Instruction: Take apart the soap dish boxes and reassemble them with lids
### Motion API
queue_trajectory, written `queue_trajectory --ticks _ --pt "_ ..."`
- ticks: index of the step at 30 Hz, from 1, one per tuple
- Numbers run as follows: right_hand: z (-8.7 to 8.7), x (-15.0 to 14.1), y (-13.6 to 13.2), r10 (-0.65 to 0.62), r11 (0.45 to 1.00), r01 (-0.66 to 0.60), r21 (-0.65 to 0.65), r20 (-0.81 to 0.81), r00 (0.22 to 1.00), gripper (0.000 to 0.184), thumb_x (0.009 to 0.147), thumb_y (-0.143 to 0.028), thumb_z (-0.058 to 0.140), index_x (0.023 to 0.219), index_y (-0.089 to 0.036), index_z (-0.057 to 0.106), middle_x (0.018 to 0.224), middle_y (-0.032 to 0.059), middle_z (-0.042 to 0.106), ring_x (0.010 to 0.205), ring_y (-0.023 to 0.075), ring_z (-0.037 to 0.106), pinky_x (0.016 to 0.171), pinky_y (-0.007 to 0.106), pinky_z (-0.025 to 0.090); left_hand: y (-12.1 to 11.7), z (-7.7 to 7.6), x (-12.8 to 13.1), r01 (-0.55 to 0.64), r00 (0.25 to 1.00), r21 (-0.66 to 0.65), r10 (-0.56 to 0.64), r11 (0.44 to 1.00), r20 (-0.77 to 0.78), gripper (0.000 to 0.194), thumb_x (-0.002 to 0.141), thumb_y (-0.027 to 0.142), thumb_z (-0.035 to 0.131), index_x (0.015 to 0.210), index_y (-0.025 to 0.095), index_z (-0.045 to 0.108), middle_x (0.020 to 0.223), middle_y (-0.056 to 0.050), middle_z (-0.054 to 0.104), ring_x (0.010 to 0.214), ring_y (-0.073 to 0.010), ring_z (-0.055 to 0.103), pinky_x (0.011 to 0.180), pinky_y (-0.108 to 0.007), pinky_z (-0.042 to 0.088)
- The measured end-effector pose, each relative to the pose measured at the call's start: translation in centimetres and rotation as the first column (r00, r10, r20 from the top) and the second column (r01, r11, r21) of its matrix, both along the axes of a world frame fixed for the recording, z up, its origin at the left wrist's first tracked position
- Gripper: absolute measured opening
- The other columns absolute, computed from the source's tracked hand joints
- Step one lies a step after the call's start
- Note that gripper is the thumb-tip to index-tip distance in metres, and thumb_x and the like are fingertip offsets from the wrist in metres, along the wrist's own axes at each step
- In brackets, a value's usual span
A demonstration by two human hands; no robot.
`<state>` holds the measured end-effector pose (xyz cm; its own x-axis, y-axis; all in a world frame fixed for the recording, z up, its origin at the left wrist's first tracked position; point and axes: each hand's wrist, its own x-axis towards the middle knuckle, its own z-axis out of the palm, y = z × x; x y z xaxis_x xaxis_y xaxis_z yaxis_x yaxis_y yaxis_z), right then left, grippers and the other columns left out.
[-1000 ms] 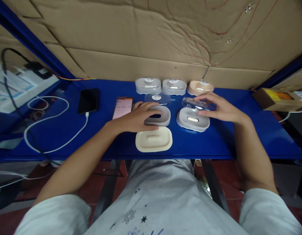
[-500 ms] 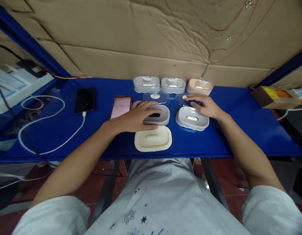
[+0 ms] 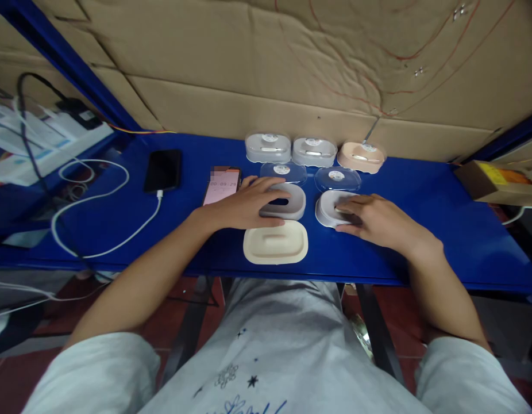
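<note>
I have the left hand point(image 3: 246, 206) spread around a holed grey box point(image 3: 297, 201); the right hand point(image 3: 376, 223) curls halfway over a second grey box point(image 3: 328, 206). Whether either grips, I cannot tell.

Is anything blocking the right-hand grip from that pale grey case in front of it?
Nothing visible is: the right-hand grip is at the pale grey case, its fingers over the top. The nearest clear cover lies behind the case, not between them.
</note>
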<state>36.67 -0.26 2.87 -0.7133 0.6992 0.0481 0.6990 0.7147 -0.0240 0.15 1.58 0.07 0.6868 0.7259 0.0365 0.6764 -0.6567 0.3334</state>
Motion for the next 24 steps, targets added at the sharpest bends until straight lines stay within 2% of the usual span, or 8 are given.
queue_trajectory --ticks 3,6,8,10,12,16,20,24 --pt "0.9 1.3 0.0 0.035 0.992 -0.046 -0.121 -0.098 0.995 0.038 0.108 -0.047 0.067 0.135 -0.023 0.077 0.143 0.012 0.078 0.125 0.0357 0.077 0.107 0.049 0.059 0.0 0.0 -0.1 0.002 1.0 0.007 -0.002 1.0 0.017 0.064 0.1 0.06 0.07 0.154 0.027 0.06 0.179 -0.018 0.036 0.165 -0.0405 0.035 0.133 -0.064 0.019" --pt "2.5 2.7 -0.1 0.059 0.961 -0.114 -0.25 -0.218 0.974 0.036 0.109 -0.05 0.064 0.132 -0.029 0.08 0.135 0.0053 0.082 0.117 0.0308 0.081 0.098 0.043 0.063 0.0 0.0 -0.1 0.005 1.0 0.012 -0.005 1.0 0.028 0.065 0.099 0.063 0.069 0.154 0.029 0.061 0.179 -0.016 0.037 0.164 -0.0404 0.037 0.133 -0.061 0.023" --pt "3.5 3.3 -0.1 0.068 0.953 -0.143 -0.267 -0.272 0.96 0.035 0.11 -0.051 0.063 0.132 -0.031 0.08 0.128 0.0038 0.084 0.107 0.0281 0.082 0.09 0.039 0.063 0.0 0.0 -0.1 0.003 1.0 0.015 -0.004 1.0 0.028 0.066 0.098 0.064 0.07 0.153 0.029 0.062 0.178 -0.016 0.038 0.163 -0.0411 0.038 0.132 -0.06 0.025" --pt "3.9 3.4 0.1 0.069 0.969 -0.139 -0.205 -0.316 0.946 0.037 0.111 -0.051 0.06 0.135 -0.03 0.078 0.127 0.0047 0.083 0.107 0.0284 0.081 0.092 0.041 0.062 0.0 0.0 -0.1 -0.004 1.0 0.02 0.003 1.0 0.026 0.067 0.098 0.065 0.07 0.153 0.028 0.062 0.178 -0.016 0.038 0.161 -0.0421 0.039 0.131 -0.06 0.026" --pt "3.4 2.8 0.6 0.061 0.992 -0.094 -0.084 -0.332 0.941 0.041 0.11 -0.053 0.06 0.136 -0.027 0.077 0.13 0.008 0.082 0.115 0.0323 0.079 0.1 0.046 0.059 0.0 -0.1 -0.2 -0.01 1.0 0.025 0.01 1.0 0.022 0.067 0.098 0.066 0.069 0.153 0.029 0.062 0.178 -0.015 0.038 0.16 -0.0427 0.039 0.13 -0.06 0.027" --pt "0.4 1.0 2.1 0.03 0.996 -0.008 0.087 -0.25 0.968 0.044 0.106 -0.05 0.067 0.139 -0.022 0.075 0.135 0.0154 0.08 0.128 0.04 0.072 0.108 0.055 0.051 0.1 -0.2 -0.2 -0.008 1.0 0.036 0.007 0.999 0.018 0.068 0.098 0.066 0.068 0.154 0.029 0.062 0.178 -0.015 0.038 0.158 -0.0437 0.041 0.129 -0.062 0.028" --pt "-1.6 0.5 3.2 0.026 0.999 -0.02 0.036 -0.175 0.984 0.041 0.104 -0.044 0.07 0.139 -0.023 0.074 0.136 0.016 0.079 0.129 0.0406 0.071 0.105 0.056 0.05 0.0 -0.1 -0.2 -0.015 1.0 0.032 0.014 0.999 0.01 0.068 0.098 0.067 0.068 0.155 0.03 0.061 0.178 -0.014 0.038 0.158 -0.0434 0.041 0.13 -0.062 0.027" --pt "-0.8 1.3 3.5 0.068 0.995 -0.082 -0.054 -0.217 0.974 0.042 0.104 -0.053 0.069 0.134 -0.024 0.076 0.131 0.0123 0.081 0.12 0.0357 0.076 0.102 0.05 0.053 -0.1 0.0 -0.1 -0.023 1.0 0.025 0.022 0.999 0.02 0.067 0.097 0.066 0.069 0.152 0.029 0.063 0.178 -0.015 0.039 0.158 -0.0454 0.041 0.13 -0.062 0.028"
